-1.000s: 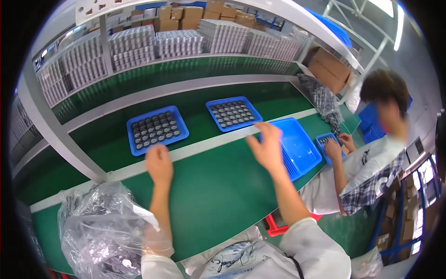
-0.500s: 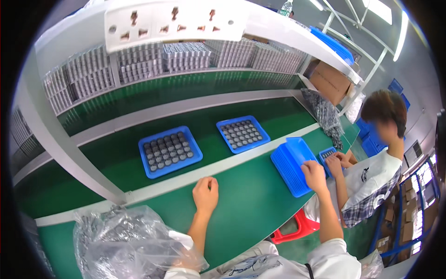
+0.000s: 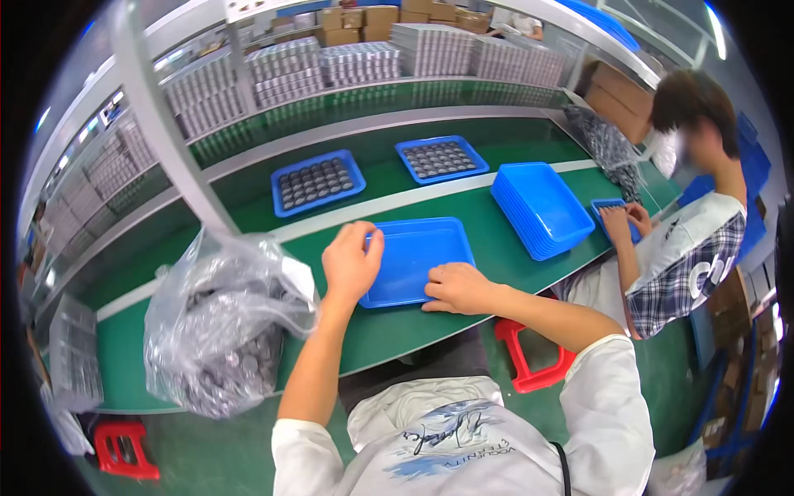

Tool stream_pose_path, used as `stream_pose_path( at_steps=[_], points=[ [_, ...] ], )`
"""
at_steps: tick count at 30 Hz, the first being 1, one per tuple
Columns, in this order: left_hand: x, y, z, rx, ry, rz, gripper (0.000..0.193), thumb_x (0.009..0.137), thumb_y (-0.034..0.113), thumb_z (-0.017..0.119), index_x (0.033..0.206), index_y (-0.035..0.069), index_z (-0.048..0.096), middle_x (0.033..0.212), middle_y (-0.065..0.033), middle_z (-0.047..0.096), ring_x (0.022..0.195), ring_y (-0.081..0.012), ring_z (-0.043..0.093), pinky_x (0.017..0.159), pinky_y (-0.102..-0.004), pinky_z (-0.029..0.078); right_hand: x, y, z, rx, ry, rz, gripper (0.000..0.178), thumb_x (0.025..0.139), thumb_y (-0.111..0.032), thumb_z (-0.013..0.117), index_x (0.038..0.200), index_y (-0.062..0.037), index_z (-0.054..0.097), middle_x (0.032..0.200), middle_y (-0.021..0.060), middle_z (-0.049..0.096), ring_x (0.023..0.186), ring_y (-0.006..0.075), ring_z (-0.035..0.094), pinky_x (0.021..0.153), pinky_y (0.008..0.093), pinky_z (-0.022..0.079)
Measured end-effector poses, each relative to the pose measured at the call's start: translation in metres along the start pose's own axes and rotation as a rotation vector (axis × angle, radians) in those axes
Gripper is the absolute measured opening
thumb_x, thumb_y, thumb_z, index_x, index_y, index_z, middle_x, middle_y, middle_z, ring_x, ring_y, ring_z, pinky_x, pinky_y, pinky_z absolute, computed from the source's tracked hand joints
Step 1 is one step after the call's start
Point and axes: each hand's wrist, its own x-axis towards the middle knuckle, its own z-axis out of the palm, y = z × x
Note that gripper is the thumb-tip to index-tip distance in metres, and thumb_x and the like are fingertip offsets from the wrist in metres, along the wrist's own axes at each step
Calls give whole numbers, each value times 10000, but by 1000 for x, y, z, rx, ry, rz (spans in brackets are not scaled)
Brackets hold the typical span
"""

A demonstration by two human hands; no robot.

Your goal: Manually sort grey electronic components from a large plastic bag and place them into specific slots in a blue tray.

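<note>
An empty blue tray [image 3: 418, 248] lies on the green bench right in front of me. My left hand [image 3: 351, 263] is closed on its left edge, fingers curled near the far corner. At the near right corner, my right hand [image 3: 459, 288] is closed over the rim, its fingertips partly hidden by the hand itself. To the right stands a stack of blue trays [image 3: 546, 211], nested together. Beyond the bench rail are two more blue trays, the left one [image 3: 285, 207] and the right one [image 3: 471, 168], both filled with rows of small round grey parts.
A clear plastic bag [image 3: 211, 322] full of round metal parts bulges at my left. On my right a co-worker [image 3: 695, 207] handles a small blue tray [image 3: 608, 202]. A white post [image 3: 169, 124] rises at the left, and a red stool [image 3: 533, 376] stands below the bench edge.
My right hand has come left from the tray stack, and a blue tray now lies between both hands. My left hand has gone from bare bench to that tray's edge. The view has shifted downward.
</note>
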Motion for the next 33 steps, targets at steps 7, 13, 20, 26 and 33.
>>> stream_pose_path(
  at_steps=[7,13,20,26,33],
  points=[
    [-25,-22,26,471,-290,76,254,881,339,633,915,94,690,897,-158,673,784,-366,681,664,-472,566,14,-7,2,209,-87,69,411,892,-463,677,931,-62,598,903,140,600,838,354,614,725,448,501],
    [-8,-44,48,-115,-251,-144,403,961,228,575,1298,5,575,1097,-247,639,1048,-394,624,915,-436,502,62,1,31,464,47,371,515,840,-442,739,1125,-41,588,1052,166,657,974,353,655,824,440,527],
    [-45,47,-57,-419,-330,-92,294,921,119,625,1192,6,635,1186,-175,663,1115,-346,632,966,-384,492,92,12,40,273,-209,465,305,893,-328,659,1122,-131,618,1043,171,634,956,393,647,822,505,527],
    [-69,9,-219,-579,10,-442,316,926,252,617,916,-46,721,901,-158,727,945,-295,682,851,-408,523,85,30,38,350,19,164,150,875,-193,670,995,-109,639,1022,123,588,962,342,610,806,463,529],
    [-57,-65,-230,638,89,-532,197,903,152,617,1022,14,693,1047,-225,679,982,-424,622,872,-464,494,93,25,46,370,105,103,127,883,-161,661,987,-89,675,1095,144,574,990,350,607,811,453,535]
  ],
)
